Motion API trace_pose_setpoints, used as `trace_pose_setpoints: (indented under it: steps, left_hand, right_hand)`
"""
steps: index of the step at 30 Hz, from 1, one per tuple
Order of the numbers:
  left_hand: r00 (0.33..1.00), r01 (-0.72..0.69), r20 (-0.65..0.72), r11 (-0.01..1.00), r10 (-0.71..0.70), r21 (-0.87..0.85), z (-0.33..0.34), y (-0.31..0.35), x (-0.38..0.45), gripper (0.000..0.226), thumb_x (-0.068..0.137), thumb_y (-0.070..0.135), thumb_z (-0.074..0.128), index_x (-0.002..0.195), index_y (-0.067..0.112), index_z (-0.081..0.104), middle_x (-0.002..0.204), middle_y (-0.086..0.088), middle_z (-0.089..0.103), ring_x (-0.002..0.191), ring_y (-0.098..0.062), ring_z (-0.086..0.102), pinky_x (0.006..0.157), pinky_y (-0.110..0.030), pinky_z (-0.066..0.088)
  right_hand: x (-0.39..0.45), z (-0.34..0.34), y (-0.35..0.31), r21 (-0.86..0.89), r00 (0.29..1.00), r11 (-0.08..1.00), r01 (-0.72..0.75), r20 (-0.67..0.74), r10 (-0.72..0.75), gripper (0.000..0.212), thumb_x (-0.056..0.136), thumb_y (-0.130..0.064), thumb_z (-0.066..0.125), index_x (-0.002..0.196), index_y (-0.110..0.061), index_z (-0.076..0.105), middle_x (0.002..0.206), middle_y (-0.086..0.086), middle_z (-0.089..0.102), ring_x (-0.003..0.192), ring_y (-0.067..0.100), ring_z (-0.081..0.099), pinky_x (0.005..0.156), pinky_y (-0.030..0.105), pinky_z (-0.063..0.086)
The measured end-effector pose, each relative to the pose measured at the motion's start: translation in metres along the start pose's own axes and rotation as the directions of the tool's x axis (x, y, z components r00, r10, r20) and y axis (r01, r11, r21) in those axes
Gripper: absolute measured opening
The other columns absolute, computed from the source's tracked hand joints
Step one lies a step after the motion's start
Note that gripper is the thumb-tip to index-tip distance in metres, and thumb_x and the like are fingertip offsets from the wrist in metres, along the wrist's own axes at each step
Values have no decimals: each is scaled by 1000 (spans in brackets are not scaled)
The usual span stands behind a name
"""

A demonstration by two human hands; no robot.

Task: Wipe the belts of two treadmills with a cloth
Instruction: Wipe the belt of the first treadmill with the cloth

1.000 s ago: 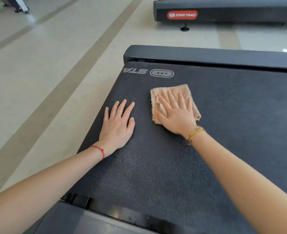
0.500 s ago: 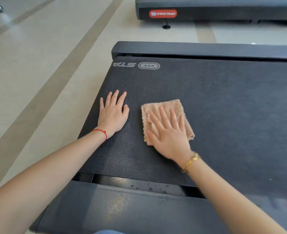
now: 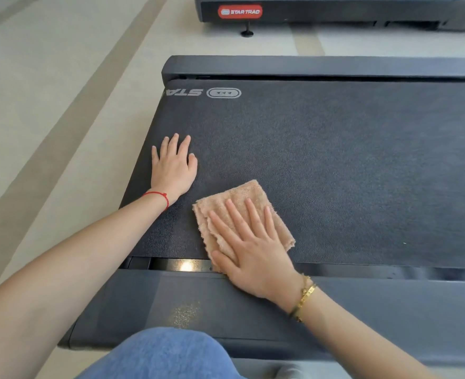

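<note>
Nearest the camera, a knee in blue denim (image 3: 157, 354) showed just before the treadmill's near side rail (image 3: 149, 305), which carried a dusty, speckled patch. Just beyond that rail, the right hand (image 3: 256, 258) lay palm down on a folded tan cloth (image 3: 242, 203), its fingers (image 3: 253, 217) straight and slightly spread, pressing the cloth flat rather than curling round it. The heel of that hand reached back over the gap between belt and rail, and a gold bracelet (image 3: 303, 299) sat on the wrist. The cloth rested on the near edge of the black belt (image 3: 335, 160), its near corner hidden under the palm.

Farther along the belt and to the left of the cloth, apart from it, the left hand (image 3: 173, 168) rested flat on the belt close to its left end, fingers (image 3: 173, 143) straight and lightly fanned, holding nothing. A red string (image 3: 158, 196) circled that wrist.

Beyond the left hand, a grey logo (image 3: 223, 93) was printed on the belt, then came the far side rail (image 3: 308, 65). Past that, across pale floor (image 3: 48, 105), stood a second treadmill (image 3: 335, 8) with a red badge (image 3: 239, 11).
</note>
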State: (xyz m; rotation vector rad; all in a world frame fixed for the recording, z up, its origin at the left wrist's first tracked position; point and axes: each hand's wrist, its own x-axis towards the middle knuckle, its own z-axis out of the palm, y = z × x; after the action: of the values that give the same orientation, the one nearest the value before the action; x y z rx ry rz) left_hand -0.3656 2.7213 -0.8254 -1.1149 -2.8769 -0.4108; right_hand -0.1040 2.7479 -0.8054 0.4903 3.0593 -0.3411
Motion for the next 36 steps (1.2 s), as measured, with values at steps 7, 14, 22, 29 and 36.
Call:
trace_pose_setpoints:
  steps: [7,14,22,29,36]
  left_hand:
    - [1000,-7,30,1000,7,0,-4,-1,-5,52,105,31,29,156,19,25,164,-9,19,151,-28,11,123,-51,6]
    - [996,34,85,999,-34,1,-3,17,-22,54,106,32,27,157,16,18,165,-10,11,152,-29,4,121,-57,1]
    - [998,-30,60,999,29,22,10,54,-43,55,105,34,27,157,16,17,165,-9,12,153,-27,5,120,-60,2]
    - [994,-73,77,997,72,16,15,81,-51,56,105,36,26,158,18,16,165,-8,10,153,-27,2,120,-60,0]
    - [995,-88,57,995,86,37,17,91,-59,57,105,35,25,158,17,15,165,-8,10,153,-27,3,121,-58,1]
  right_hand:
    - [-13,3,-2,13,997,998,-58,-41,58,63,99,-58,27,154,-45,-3,163,-13,-12,150,24,-19,118,45,-20]
    - [-59,-11,65,-23,969,968,-249,2,249,67,97,-62,24,146,-50,-20,158,-18,-25,146,18,-30,116,39,-24]
    - [-63,-14,70,-41,945,944,-326,20,327,66,99,-56,24,150,-47,-18,160,-11,-26,147,28,-27,118,51,-15]
    - [-64,-12,84,46,960,960,-276,-28,277,61,97,-61,22,151,-52,-6,161,-20,-15,149,19,-22,120,43,-15]
    - [-23,-26,136,88,814,815,-572,-56,578,61,101,-55,28,155,-44,4,164,-11,-9,151,27,-14,120,51,-11]
